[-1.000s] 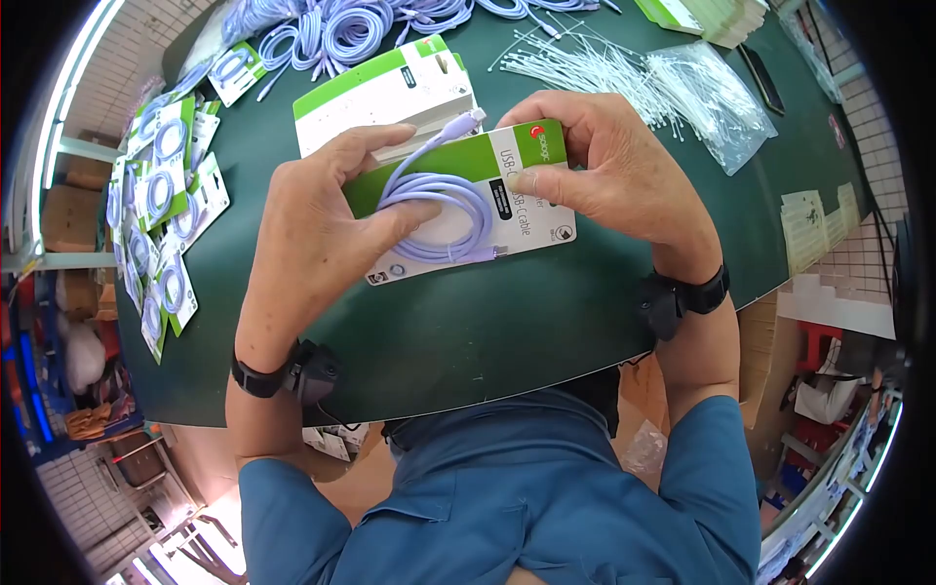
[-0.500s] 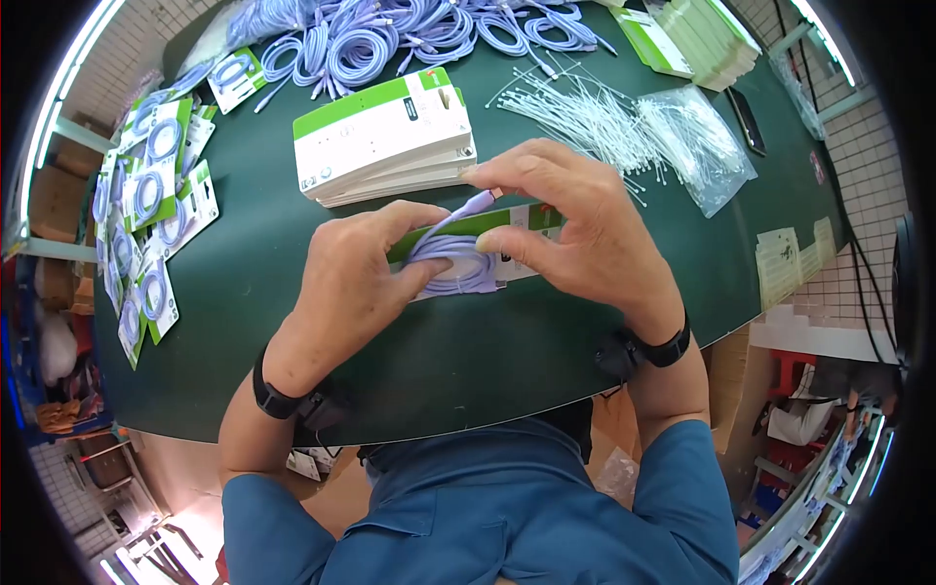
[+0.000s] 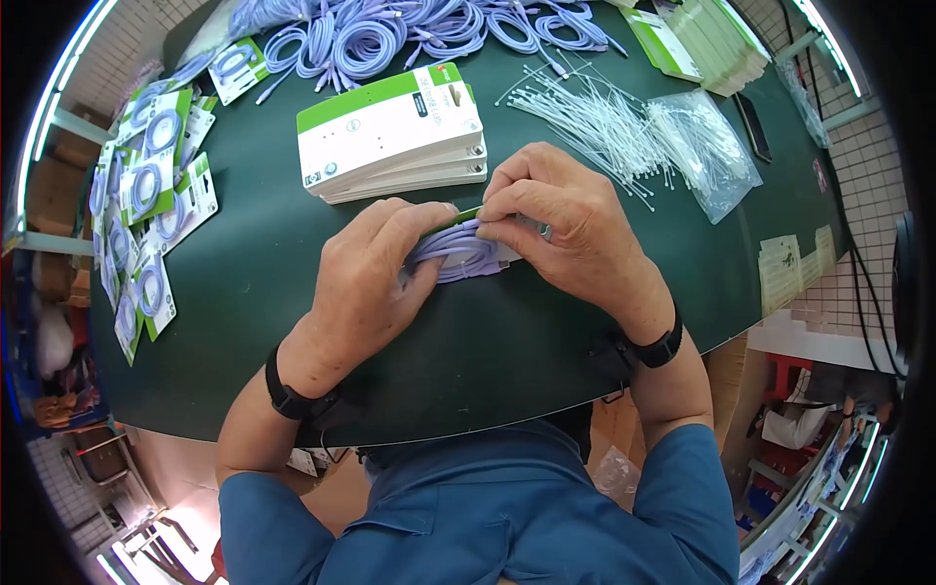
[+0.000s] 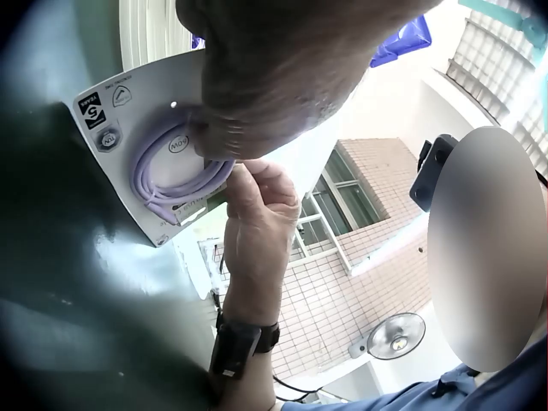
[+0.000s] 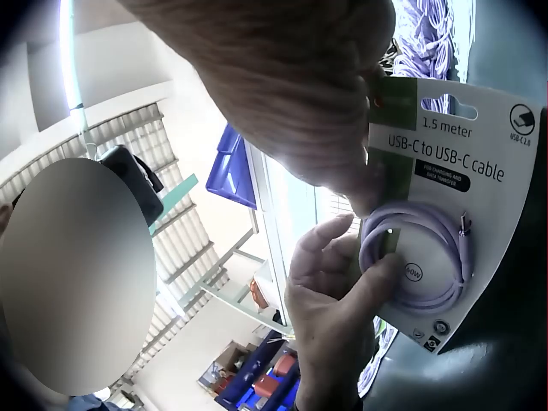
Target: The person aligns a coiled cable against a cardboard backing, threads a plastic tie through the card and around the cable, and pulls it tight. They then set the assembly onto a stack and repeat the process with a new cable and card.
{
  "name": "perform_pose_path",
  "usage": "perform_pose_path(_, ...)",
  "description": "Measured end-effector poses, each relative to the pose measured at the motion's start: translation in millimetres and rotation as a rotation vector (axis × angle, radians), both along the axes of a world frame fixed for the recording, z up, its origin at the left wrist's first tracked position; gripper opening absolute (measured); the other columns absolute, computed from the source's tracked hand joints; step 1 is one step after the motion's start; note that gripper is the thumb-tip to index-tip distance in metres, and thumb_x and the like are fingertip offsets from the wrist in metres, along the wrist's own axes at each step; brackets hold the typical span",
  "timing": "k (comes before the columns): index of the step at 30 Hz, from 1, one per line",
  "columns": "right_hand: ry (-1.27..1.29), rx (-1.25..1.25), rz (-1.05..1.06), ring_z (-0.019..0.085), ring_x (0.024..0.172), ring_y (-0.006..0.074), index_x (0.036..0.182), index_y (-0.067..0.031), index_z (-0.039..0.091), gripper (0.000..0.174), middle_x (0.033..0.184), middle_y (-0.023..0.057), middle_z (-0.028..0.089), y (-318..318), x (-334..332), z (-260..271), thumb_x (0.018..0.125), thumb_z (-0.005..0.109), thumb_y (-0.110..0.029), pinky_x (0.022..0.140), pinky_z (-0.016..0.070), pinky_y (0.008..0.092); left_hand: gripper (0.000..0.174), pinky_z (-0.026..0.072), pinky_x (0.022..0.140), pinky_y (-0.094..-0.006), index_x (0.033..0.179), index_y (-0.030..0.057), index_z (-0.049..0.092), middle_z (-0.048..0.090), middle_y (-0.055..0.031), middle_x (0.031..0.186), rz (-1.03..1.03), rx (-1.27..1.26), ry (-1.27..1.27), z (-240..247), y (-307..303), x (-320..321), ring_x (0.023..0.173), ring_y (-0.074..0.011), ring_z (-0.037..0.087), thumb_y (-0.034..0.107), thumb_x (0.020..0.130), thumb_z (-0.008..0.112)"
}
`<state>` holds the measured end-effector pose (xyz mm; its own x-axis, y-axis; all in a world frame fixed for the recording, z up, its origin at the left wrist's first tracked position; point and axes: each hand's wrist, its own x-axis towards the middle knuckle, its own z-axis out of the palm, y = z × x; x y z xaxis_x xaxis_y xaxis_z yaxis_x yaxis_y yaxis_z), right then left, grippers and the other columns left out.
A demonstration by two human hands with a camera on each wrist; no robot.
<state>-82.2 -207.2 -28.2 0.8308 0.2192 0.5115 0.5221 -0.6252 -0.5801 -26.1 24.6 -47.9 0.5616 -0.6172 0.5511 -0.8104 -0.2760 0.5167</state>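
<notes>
My left hand (image 3: pixel 366 268) grips a white-and-green cardboard card with a coiled lilac USB-C cable (image 3: pixel 456 246) on its face, the thumb pressing on the coil. In the right wrist view the card (image 5: pixel 492 150) reads "USB-C to USB-C cable", and the cable lies in a ring with one plug along its side. My right hand (image 3: pixel 570 214) pinches at the coil's upper side by the card's green edge, thumb and fingertips together. These fingers hide the cable's other plug. The left wrist view shows the card's lower part (image 4: pixel 141 94) tilted over the dark green table.
A stack of blank cards (image 3: pixel 390 136) lies just beyond the hands. White cable ties (image 3: pixel 585 117) and a plastic bag (image 3: pixel 717 161) are at right. Carded cables (image 3: pixel 146 190) pile up at left, coiled cables (image 3: pixel 370 44) at the back. More cards (image 3: pixel 726 49) stand back right.
The right hand went from holding the card's right end to the coil's upper side, where it now pinches. The cable plug that stuck up is now hidden. The card came lower and tilted.
</notes>
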Motion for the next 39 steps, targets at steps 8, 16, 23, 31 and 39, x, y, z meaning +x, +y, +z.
perform_pose_path(8,-0.045,0.023,0.014,0.066,0.085,0.0221,0.093,-0.0049,0.076,0.02,0.095,0.0057,0.067,0,-1,1,0.077,0.085,0.003,0.071,0.0549,0.0317,0.033,0.0581,0.078,-0.0402,0.106,0.0069,0.072,0.071,-0.0073,0.096,-0.054,0.032,-0.31,5,0,8,0.084,-0.0279,0.069,0.001,0.075,0.082)
perform_pose_path(16,-0.081,0.024,0.003,0.065,0.083,0.022,0.093,-0.0052,0.076,0.021,0.093,0.0057,0.067,2,-1,-3,0.075,0.085,0.003,0.067,0.0538,0.0322,0.028,0.0601,0.08,-0.041,0.102,0.0056,0.075,0.073,-0.0085,0.101,-0.039,0.072,-0.413,5,0,6,0.087,-0.0284,0.071,0.006,0.075,0.084)
perform_pose_path(23,-0.132,0.011,-0.028,0.065,0.081,0.0218,0.092,-0.006,0.076,0.024,0.09,0.0055,0.067,5,1,-7,0.073,0.086,0.003,0.065,0.053,0.0322,0.029,0.0611,0.072,-0.038,0.102,0.0005,0.074,0.071,-0.014,0.099,-0.103,0.067,-0.373,1,4,12,0.084,-0.0295,0.072,0.005,0.075,0.083)
perform_pose_path(31,-0.192,-0.012,-0.03,0.064,0.079,0.0222,0.091,-0.006,0.075,0.027,0.089,0.0049,0.067,6,6,-12,0.069,0.088,0.003,0.064,0.0519,0.0319,0.023,0.0599,0.065,-0.0349,0.098,-0.004,0.071,0.069,-0.0151,0.096,-0.103,0.006,-0.399,-5,2,16,0.077,-0.0286,0.071,-0.001,0.076,0.079)
perform_pose_path(39,-0.153,-0.002,-0.027,0.066,0.08,0.0219,0.094,-0.0053,0.076,0.025,0.09,0.006,0.069,3,5,-8,0.072,0.088,0.002,0.066,0.0532,0.0307,0.024,0.059,0.065,-0.0356,0.097,-0.0036,0.069,0.069,-0.0141,0.095,-0.116,0.015,-0.407,-2,1,20,0.077,-0.0278,0.071,-0.002,0.075,0.08)
